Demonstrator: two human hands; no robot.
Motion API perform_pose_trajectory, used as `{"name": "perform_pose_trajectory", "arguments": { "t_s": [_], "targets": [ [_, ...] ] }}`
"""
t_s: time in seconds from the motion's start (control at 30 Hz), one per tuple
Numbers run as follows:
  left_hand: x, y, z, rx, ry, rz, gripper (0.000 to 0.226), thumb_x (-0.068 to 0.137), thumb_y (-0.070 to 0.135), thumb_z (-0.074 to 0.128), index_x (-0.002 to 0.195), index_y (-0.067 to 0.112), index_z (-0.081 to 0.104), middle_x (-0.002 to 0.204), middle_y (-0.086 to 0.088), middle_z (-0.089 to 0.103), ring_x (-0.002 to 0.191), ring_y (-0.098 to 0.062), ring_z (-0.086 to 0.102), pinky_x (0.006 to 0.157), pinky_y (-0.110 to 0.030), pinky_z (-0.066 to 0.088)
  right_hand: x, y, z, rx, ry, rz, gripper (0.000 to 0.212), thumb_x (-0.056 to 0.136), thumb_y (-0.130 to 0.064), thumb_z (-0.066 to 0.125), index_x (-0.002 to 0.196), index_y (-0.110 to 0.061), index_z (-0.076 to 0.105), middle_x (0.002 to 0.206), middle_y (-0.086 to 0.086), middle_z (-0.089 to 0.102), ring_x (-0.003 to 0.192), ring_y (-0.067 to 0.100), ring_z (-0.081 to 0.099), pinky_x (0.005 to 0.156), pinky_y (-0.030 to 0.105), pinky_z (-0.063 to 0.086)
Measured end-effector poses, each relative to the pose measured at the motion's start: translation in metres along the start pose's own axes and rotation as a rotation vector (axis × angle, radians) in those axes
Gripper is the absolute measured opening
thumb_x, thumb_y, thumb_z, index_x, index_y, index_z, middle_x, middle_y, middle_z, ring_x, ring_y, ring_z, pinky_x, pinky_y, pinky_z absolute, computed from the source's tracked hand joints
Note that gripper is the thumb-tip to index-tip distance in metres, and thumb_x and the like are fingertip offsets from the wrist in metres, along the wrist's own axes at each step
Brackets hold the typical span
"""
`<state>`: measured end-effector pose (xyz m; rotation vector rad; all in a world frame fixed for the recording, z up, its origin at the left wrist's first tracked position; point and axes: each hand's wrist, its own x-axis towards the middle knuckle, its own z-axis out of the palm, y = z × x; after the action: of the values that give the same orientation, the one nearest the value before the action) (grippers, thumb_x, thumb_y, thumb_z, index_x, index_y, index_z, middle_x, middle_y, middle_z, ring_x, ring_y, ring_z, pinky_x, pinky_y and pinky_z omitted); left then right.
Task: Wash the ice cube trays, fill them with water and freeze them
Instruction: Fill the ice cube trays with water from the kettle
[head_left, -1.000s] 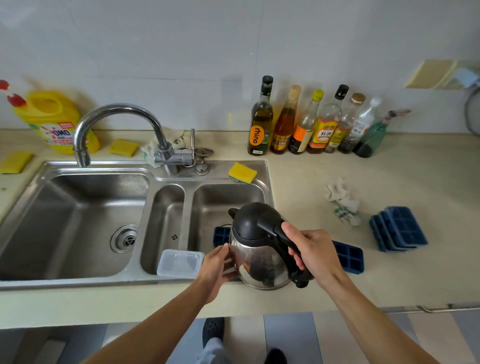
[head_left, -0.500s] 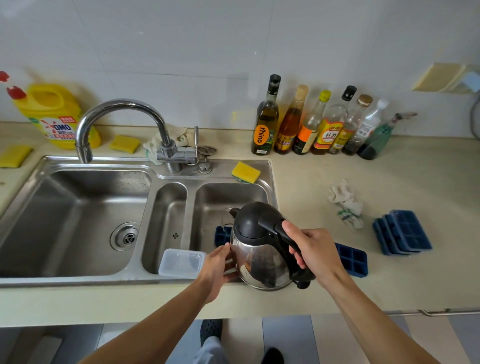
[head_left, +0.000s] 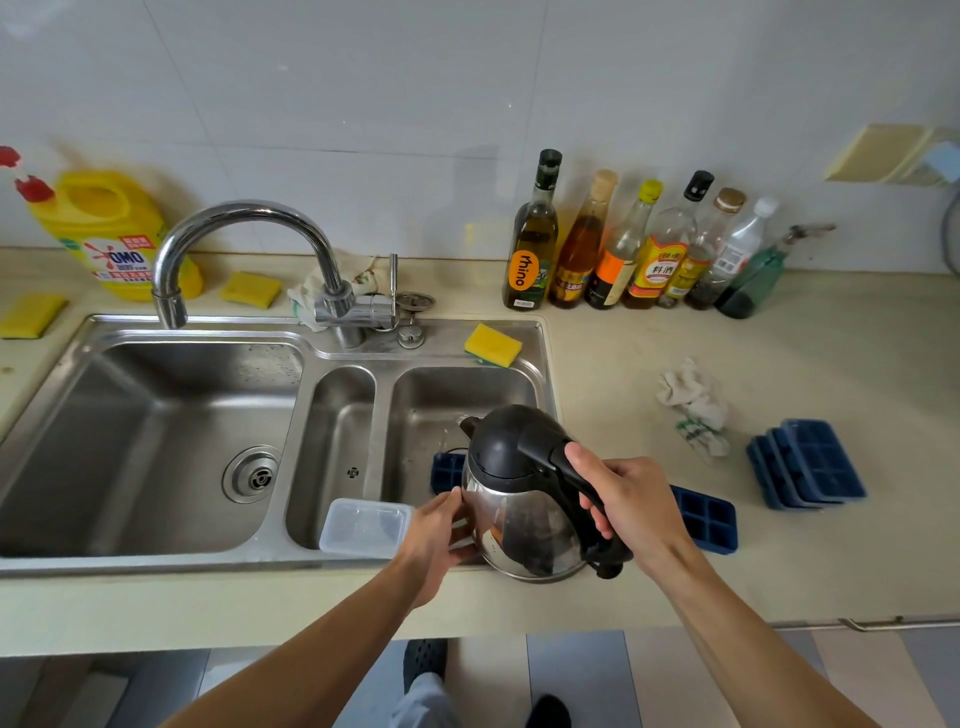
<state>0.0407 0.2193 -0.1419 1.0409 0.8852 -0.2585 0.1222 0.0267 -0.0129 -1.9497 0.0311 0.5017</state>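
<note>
A blue ice cube tray (head_left: 709, 519) lies on the counter (head_left: 779, 571), partly hidden by the kettle (head_left: 519, 525); stacked trays (head_left: 810, 467) lie farther right. The right hand (head_left: 623, 499) grips the kettle's handle; the left hand (head_left: 436, 535) touches its side with straight fingers. A clear container (head_left: 363, 525) rests on the sink (head_left: 156, 564) rim.

Kettle (head_left: 524, 499) over tray (head_left: 707, 517), open counter (head_left: 779, 364) right

Glossy steel kettle (head_left: 524, 525), brushed metal sink (head_left: 156, 415), matt blue plastic trays (head_left: 808, 465)
</note>
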Motion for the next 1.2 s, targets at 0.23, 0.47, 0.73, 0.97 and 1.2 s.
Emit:
{"name": "perform_pose_trajectory", "arguments": {
  "t_s": [0.23, 0.47, 0.73, 0.97, 1.2],
  "targets": [
    [-0.002, 0.0, 0.001, 0.003, -0.008, 0.006, 0.037, 0.108, 0.03, 0.042, 0.121, 0.004, 0.065, 0.116, -0.019, 0.071, 0.109, -0.036, 0.067, 0.096, -0.052, 0.055, -0.001, 0.001, -0.002, -0.008, -0.007, 0.0, 0.06, 0.091, -0.047, 0.069, 0.058, 0.003, 0.063, 0.051, 0.006, 0.06, 0.043, 0.016, 0.05, 0.044, 0.025, 0.043],
    [-0.002, -0.002, 0.001, 0.013, -0.024, 0.016, 0.037, 0.108, 0.03, 0.043, 0.119, 0.004, 0.066, 0.112, -0.018, 0.073, 0.108, -0.037, 0.068, 0.098, -0.056, 0.053, -0.003, 0.002, -0.005, -0.005, -0.009, -0.002, 0.062, 0.092, -0.047, 0.069, 0.063, 0.008, 0.062, 0.053, 0.005, 0.06, 0.043, 0.016, 0.05, 0.044, 0.025, 0.043],
    [-0.006, -0.002, 0.005, 0.034, -0.029, 0.016, 0.033, 0.107, 0.03, 0.045, 0.111, 0.009, 0.07, 0.102, -0.013, 0.077, 0.103, -0.035, 0.07, 0.088, -0.05, 0.059, -0.006, 0.001, -0.01, 0.004, -0.009, 0.011, 0.055, 0.091, -0.047, 0.07, 0.058, -0.003, 0.063, 0.05, 0.004, 0.059, 0.042, 0.014, 0.048, 0.042, 0.022, 0.042],
    [-0.008, -0.002, 0.009, 0.042, -0.027, 0.007, 0.032, 0.106, 0.029, 0.046, 0.111, 0.009, 0.07, 0.103, -0.014, 0.076, 0.105, -0.037, 0.069, 0.094, -0.056, 0.056, -0.005, 0.002, -0.015, -0.008, -0.005, 0.006, 0.057, 0.09, -0.048, 0.069, 0.058, 0.0, 0.063, 0.049, 0.004, 0.059, 0.041, 0.014, 0.048, 0.042, 0.022, 0.043],
    [-0.006, -0.002, 0.012, 0.047, -0.034, 0.014, 0.033, 0.107, 0.028, 0.044, 0.113, 0.007, 0.069, 0.106, -0.016, 0.075, 0.106, -0.037, 0.069, 0.096, -0.057, 0.055, -0.004, 0.002, -0.019, 0.009, -0.001, 0.008, 0.061, 0.09, -0.047, 0.07, 0.062, 0.006, 0.062, 0.05, 0.004, 0.059, 0.041, 0.014, 0.048, 0.042, 0.023, 0.043]
  ]
}}
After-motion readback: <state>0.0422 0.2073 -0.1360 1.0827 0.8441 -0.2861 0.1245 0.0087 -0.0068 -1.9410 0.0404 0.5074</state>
